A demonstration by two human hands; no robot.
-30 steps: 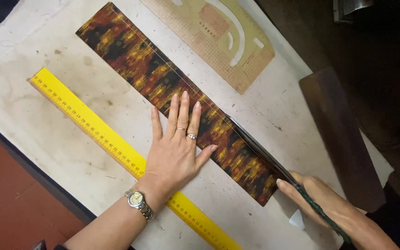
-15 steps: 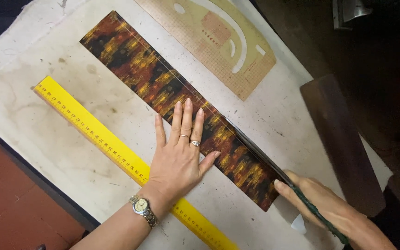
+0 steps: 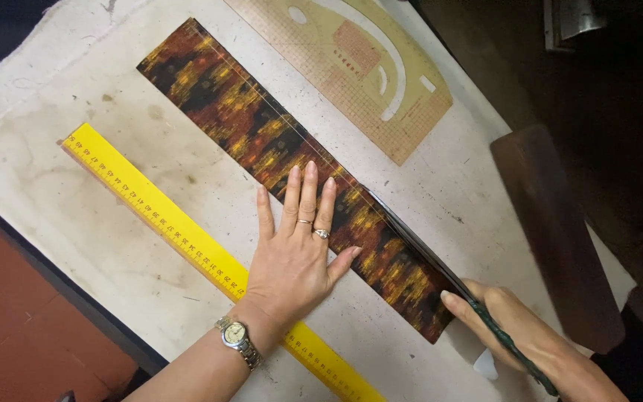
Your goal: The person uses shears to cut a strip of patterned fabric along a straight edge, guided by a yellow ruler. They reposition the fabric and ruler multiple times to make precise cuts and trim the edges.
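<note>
Head view: a pale, stained work table (image 3: 113, 246) fills the picture, its dark edge running from 9 o'clock down toward 6. Across it, from 11 o'clock toward 4, lies a long strip of fabric (image 3: 262, 141) patterned in black, rust and yellow, flat and straight, apparently so its long edge can be followed. Parallel to it on the 7 o'clock side sits a yellow ruler (image 3: 150, 205), apart from the strip. A tan curved pattern template (image 3: 381, 74) rests at 1 o'clock, and a dark wooden board (image 3: 552, 223) lies at 3 o'clock.

The left hand (image 3: 295, 257) presses down with fingers spread and flat, palm partly on the ruler and fingertips on the strip, seemingly pinning the cloth. At 5 o'clock the right hand (image 3: 530, 335) is clenched around dark-handled scissors (image 3: 440, 264), the blades lying along the strip's far edge. A wristwatch (image 3: 236, 339) circles the left wrist.
</note>
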